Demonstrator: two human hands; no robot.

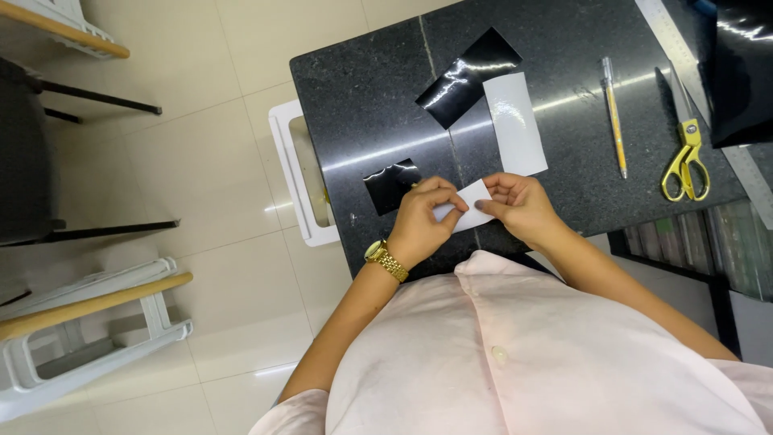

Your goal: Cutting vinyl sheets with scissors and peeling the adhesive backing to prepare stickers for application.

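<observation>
Fingers [451, 201] of both hands, left [423, 221] and right [519, 205], pinch the ends of a small white strip [471, 201] just above the counter [362, 97] edge; it looks light, thin and floppy, likely best gripped by its edges.

Left hand [423, 219] and right hand [515, 205], fingertips pinched together

Two black sheets [469, 76] [390, 184], two white strips [515, 122] [467, 205], one pen [614, 115], one pair of scissors [686, 158].
</observation>
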